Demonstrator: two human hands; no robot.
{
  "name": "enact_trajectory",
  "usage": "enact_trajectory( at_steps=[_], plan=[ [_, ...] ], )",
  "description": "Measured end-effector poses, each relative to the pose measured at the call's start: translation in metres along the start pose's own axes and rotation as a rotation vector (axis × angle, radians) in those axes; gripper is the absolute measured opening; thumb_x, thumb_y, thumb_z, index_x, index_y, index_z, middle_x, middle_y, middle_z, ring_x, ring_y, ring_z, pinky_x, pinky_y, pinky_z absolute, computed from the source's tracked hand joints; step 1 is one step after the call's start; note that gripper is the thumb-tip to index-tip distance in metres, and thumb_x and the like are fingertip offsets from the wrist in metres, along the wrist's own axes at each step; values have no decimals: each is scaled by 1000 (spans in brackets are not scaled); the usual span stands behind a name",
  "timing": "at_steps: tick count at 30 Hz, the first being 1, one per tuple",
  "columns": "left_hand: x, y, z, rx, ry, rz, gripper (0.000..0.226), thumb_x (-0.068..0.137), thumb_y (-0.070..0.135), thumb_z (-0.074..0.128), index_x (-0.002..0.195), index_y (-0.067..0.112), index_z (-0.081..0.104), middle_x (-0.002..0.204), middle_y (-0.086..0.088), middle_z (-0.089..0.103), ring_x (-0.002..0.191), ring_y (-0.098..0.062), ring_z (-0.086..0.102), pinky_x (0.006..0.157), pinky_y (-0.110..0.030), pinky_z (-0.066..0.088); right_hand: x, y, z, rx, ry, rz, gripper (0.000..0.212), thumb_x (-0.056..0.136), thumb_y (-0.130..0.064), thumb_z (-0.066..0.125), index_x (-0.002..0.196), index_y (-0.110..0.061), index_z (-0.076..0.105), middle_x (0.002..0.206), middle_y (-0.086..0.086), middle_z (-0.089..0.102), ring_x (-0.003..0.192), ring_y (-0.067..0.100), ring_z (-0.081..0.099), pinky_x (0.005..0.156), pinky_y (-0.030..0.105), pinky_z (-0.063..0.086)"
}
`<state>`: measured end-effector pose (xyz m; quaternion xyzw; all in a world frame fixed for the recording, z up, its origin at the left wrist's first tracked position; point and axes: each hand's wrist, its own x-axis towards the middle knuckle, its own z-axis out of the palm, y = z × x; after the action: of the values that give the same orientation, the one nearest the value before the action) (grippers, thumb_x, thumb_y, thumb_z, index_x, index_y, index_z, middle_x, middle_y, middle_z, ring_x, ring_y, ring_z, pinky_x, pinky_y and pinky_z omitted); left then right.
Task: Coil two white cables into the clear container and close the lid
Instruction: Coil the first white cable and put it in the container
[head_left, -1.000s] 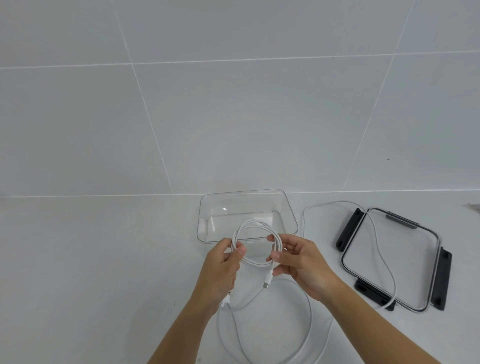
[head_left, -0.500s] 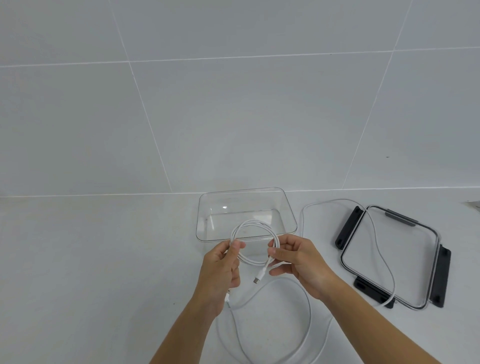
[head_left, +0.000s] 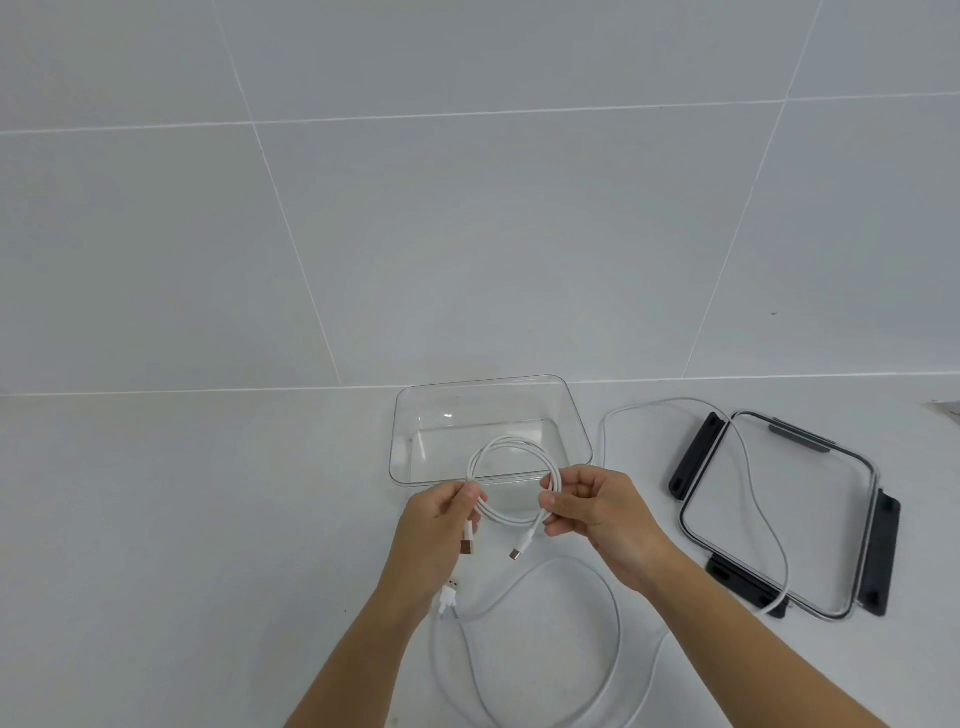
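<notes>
Head view crops the loose cable (head_left: 617, 629) below my wrists; left hand (head_left: 439, 522) and right hand (head_left: 602, 512) pinch the coiled cable (head_left: 511, 451) (plugs hang down).

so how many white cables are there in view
2. One coiled cable is held between the left hand and right hand in front of the clear container. The other cable lies loose on the counter, trailing across the lid. None seems hidden.

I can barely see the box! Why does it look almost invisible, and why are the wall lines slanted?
Head view: the clear container shows only by its rim and one small glint; the light is soft, so shadows are faint; the wide-angle lens likely slants the wall lines.
</notes>
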<state>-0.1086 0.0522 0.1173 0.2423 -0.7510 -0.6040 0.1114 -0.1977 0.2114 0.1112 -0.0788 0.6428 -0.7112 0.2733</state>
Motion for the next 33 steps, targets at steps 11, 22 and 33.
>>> enact_trajectory(
  at_steps=[11,22,33],
  plan=[
    [43,39,-15,29,-66,55,17,88,17,60,81,5,68,68,-3,67,49,0,54,50,-8,43,34,-41,5,-109,81,-97,11,76,3,70,87,2,65,65,10,62,52,17,58,55,21,53],
    [111,38,13,-51,-142,-190,18,88,19,61,78,3,63,66,-6,63,54,-14,57,50,-20,52,105,-56,-11,-320,204,-19,11,76,6,69,79,-1,60,64,9,60,53,18,56,53,24,52],
    [169,-18,50,1,-138,-508,22,89,10,57,69,1,54,63,-12,55,50,-20,49,43,-23,51,163,-28,14,-1182,220,143,34,81,10,42,61,-13,26,75,9,49,80,32,59,57,28,41]
  ],
)
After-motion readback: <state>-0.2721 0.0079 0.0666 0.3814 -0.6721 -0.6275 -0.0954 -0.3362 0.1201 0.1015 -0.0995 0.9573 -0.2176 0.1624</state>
